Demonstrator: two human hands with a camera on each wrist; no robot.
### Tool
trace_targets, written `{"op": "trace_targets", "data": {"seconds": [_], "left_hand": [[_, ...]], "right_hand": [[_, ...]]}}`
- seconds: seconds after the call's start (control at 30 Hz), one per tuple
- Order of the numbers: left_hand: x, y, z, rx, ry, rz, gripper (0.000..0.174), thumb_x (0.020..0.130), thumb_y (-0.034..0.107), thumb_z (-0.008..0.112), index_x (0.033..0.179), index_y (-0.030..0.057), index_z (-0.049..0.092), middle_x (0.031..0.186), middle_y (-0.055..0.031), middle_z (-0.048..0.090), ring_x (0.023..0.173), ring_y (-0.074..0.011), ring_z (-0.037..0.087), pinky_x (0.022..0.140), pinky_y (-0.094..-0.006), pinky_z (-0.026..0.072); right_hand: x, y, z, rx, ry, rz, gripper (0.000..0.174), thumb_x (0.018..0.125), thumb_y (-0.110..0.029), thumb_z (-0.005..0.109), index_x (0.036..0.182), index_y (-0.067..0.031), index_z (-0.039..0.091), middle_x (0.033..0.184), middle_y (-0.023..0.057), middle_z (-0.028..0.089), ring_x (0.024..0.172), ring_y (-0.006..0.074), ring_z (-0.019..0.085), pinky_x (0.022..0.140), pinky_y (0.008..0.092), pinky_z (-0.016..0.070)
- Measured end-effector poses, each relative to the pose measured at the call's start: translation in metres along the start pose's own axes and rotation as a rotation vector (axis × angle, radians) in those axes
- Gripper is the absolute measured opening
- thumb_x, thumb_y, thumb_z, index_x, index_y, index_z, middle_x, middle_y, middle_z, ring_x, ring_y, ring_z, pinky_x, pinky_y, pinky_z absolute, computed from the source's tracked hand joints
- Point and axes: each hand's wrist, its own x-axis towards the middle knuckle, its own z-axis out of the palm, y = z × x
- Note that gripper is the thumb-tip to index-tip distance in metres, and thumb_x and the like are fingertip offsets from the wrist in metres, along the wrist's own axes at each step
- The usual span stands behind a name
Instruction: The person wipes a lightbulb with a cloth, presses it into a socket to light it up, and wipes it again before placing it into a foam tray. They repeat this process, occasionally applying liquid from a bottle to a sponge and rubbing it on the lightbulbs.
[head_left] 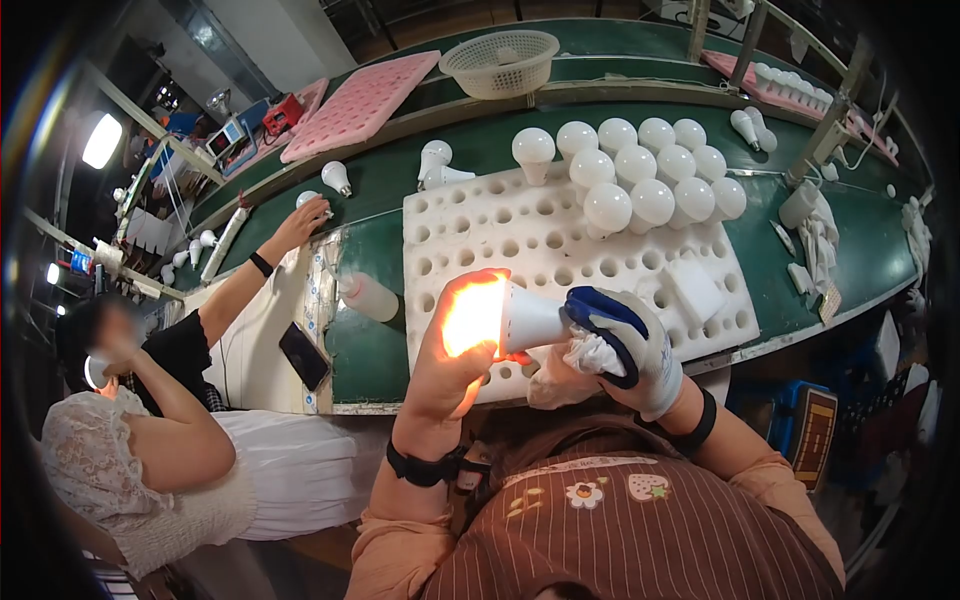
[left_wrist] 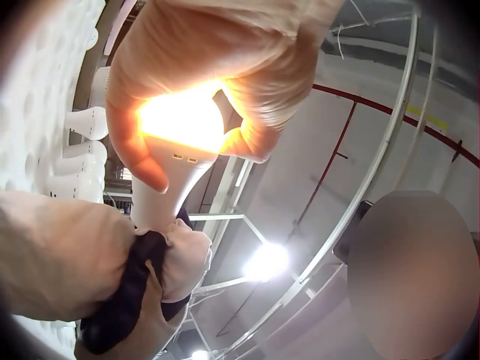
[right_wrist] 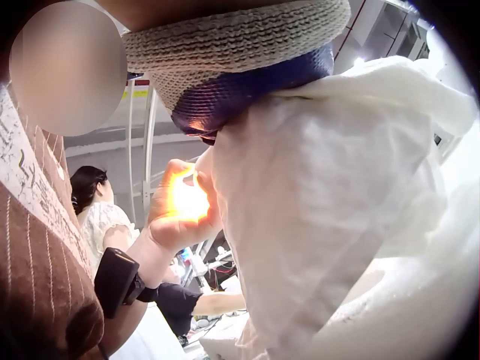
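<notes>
A glowing light bulb (head_left: 532, 318) lies nearly level between both hands, over the near edge of a white foam tray (head_left: 440, 214). The bare left hand (head_left: 437, 358) grips its lit dome, fingers and thumb spread around it in the left wrist view. On the right hand (head_left: 648, 348) is a pale glove with dark blue patches; it holds the base end of the bulb through a crumpled white cloth (right_wrist: 315, 202). The cloth and glove hide the bulb's base. Several unlit bulbs (head_left: 634, 165) stand dome up in the tray's far right part.
A squeeze bottle (head_left: 367, 297) stands left of the tray, with a phone (head_left: 304, 357) beyond it. Another person's arm (head_left: 240, 285) reaches toward a bulb at left. A white foam block (head_left: 694, 288) lies on the tray. A plastic basket (head_left: 500, 65) and pink tray (head_left: 360, 103) sit behind.
</notes>
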Motion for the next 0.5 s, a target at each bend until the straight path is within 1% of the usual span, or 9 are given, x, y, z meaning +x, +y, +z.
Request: {"op": "trace_targets", "data": {"seconds": [0.07,0.17,0.23,0.37,0.43,0.5], "left_hand": [[0.000,-0.001,-0.004,-0.023,0.030,-0.026,0.056,0.077,0.013,0.065,0.130,0.0096,0.044,0.134,-0.0116,0.044,0.112,-0.0264,0.052,0.077,-0.0405,0.0554],[0.001,-0.002,-0.007,-0.029,0.053,-0.053,0.056,0.077,0.011,0.063,0.130,0.0097,0.044,0.135,-0.0121,0.043,0.114,-0.0265,0.051,0.077,-0.0408,0.0555],[0.000,-0.004,-0.003,0.004,-0.012,0.035,0.052,0.079,0.013,0.063,0.127,0.0094,0.046,0.133,-0.0119,0.045,0.110,-0.0256,0.053,0.074,-0.0396,0.0558],[0.000,-0.004,0.000,0.067,-0.011,0.054,0.051,0.079,0.012,0.062,0.127,0.0095,0.046,0.133,-0.0117,0.045,0.110,-0.0253,0.053,0.073,-0.0390,0.0557],[0.002,-0.004,-0.008,-0.021,0.063,-0.043,0.056,0.077,0.010,0.062,0.130,0.0096,0.044,0.133,-0.0115,0.045,0.110,-0.0254,0.053,0.075,-0.0389,0.0562],[0.001,-0.003,-0.006,-0.011,0.044,-0.031,0.059,0.076,0.007,0.063,0.131,0.0097,0.043,0.132,-0.0112,0.046,0.111,-0.0255,0.053,0.076,-0.0392,0.0563]], "right_hand": [[0.003,-0.006,-0.001,-0.002,-0.044,-0.023,0.058,0.065,-0.015,0.080,0.119,-0.0035,0.059,0.116,0.0163,0.062,0.095,0.0326,0.062,0.079,0.0393,0.0505],[0.000,-0.005,0.002,0.023,-0.021,-0.019,0.058,0.066,-0.015,0.080,0.118,-0.0031,0.059,0.116,0.0162,0.062,0.097,0.0330,0.062,0.081,0.0398,0.0504],[-0.001,-0.002,0.003,0.028,0.001,-0.010,0.056,0.066,-0.015,0.080,0.117,-0.0027,0.059,0.116,0.0165,0.062,0.097,0.0329,0.062,0.081,0.0395,0.0505],[0.000,-0.002,0.000,0.010,0.005,-0.034,0.056,0.066,-0.015,0.080,0.115,-0.0025,0.059,0.116,0.0168,0.062,0.097,0.0331,0.062,0.080,0.0396,0.0507],[0.002,-0.009,-0.001,0.005,-0.047,-0.011,0.056,0.065,-0.016,0.081,0.115,-0.0023,0.059,0.116,0.0171,0.062,0.098,0.0332,0.062,0.081,0.0402,0.0508],[0.001,-0.007,0.001,0.017,-0.030,-0.007,0.057,0.064,-0.016,0.081,0.115,-0.0021,0.059,0.116,0.0171,0.062,0.099,0.0333,0.062,0.082,0.0401,0.0508]]}}
